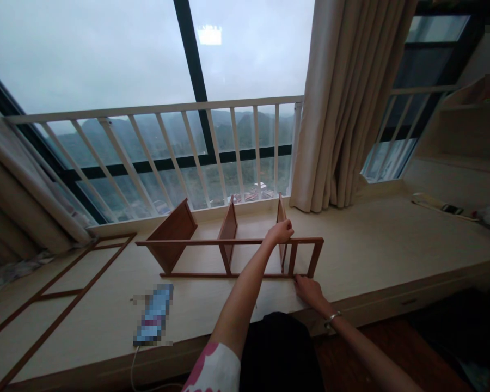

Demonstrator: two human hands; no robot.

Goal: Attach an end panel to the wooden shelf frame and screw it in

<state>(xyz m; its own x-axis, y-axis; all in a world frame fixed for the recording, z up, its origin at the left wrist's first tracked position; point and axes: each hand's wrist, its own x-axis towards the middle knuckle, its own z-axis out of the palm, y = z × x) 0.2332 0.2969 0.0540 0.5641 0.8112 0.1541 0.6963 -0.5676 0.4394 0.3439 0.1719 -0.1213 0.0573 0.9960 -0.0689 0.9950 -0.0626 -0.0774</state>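
Status, as judged: partly assembled. The wooden unit [196, 243] lies on the bench [371, 239], between the person and the railing [253, 102], with its near side frame on edge.

Done: the left panel [173, 226], middle panel [228, 226] and right panel [281, 209] stand set along this frame, projecting toward the window. Whether their joints are fastened cannot be told.

Left: a second ladder-like frame [59, 294] lies flat on the bench at the left, apart from the unit and not joined to it. Mating it to the panels' free edges appears to remain.

Grip: the left hand [280, 232] has its fingers curled at the upper rail beside the right panel; the right hand [309, 290] has its fingers at the lower rail. Whether either pinches the wood cannot be told.
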